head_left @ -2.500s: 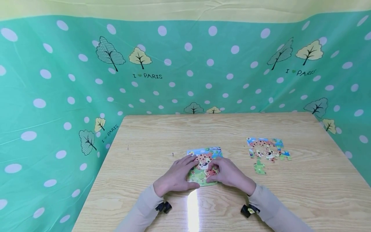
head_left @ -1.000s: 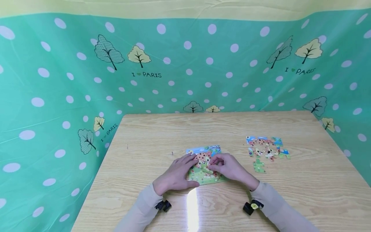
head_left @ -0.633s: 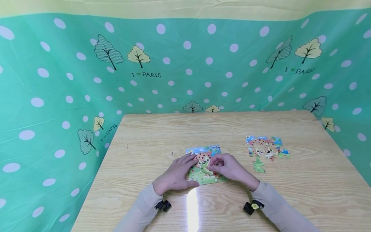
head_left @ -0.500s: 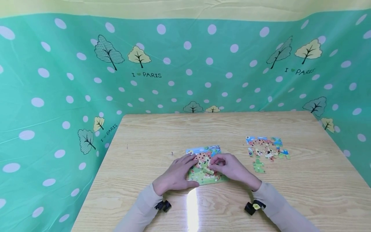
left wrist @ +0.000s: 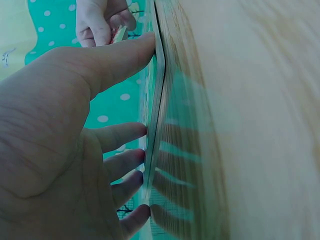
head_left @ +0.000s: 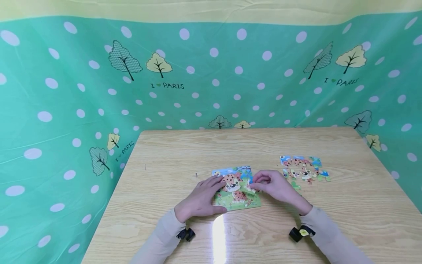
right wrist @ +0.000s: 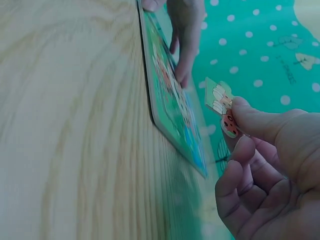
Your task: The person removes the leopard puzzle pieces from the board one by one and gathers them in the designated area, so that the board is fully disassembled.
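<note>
A rectangular puzzle board (head_left: pixel 252 204) with a spotted leopard cub picture lies flat on the table in front of me. My left hand (head_left: pixel 202 198) rests on its left side with fingers spread, thumb at the near edge. The left wrist view shows those fingertips touching the board's rim. My right hand (head_left: pixel 278 186) is just off the board's right side, above the table. Between its thumb and index finger it pinches a green puzzle piece (right wrist: pixel 218 97) printed with white paws and red spots. The other fingers of that hand curl loosely beneath.
To the right on the wooden table (head_left: pixel 171 154) lie several joined puzzle pieces (head_left: pixel 296 165) with another leopard face. A green piece (head_left: pixel 295 185) below them is partly behind my right hand. A tiny dark bit (head_left: pixel 196 175) lies left of the board. A polka-dot cloth (head_left: pixel 214 73) hangs behind.
My right hand has lifted the paw-printed piece off the board and carried it right, uncovering the leopard's face and body. The left hand has stayed in place.
</note>
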A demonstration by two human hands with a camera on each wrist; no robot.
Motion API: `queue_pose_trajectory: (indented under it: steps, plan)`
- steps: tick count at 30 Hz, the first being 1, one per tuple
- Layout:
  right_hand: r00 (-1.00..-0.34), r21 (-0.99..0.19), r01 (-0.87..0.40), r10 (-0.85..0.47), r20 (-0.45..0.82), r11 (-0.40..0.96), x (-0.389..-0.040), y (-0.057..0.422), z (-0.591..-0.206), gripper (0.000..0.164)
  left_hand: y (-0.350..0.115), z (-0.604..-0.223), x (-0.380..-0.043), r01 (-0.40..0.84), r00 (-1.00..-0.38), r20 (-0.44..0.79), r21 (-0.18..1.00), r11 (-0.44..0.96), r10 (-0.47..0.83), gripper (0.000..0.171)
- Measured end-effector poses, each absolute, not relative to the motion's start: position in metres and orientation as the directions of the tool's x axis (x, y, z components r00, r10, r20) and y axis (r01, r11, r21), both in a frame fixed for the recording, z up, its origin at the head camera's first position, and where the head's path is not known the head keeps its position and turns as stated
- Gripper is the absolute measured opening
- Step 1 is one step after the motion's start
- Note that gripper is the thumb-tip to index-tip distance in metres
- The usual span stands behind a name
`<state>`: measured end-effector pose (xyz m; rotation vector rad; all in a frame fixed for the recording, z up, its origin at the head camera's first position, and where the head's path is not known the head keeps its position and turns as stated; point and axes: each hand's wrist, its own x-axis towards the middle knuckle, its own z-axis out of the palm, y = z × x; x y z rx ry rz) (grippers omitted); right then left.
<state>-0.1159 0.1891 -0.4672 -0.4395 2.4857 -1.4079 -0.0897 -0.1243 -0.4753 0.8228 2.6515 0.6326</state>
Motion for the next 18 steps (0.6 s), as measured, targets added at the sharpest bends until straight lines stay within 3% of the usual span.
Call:
queue_pose_trajectory:
  steps: [18]
  plan:
    - [-0.953, -0.827, -0.120, -0.298, -0.060, 0.550, -0.119, 0.222, -0.464, 0.023, -0.124, -0.477, -0.090, 0.456, -0.796, -0.152, 0.486, 0.746, 0.585, 0.091]
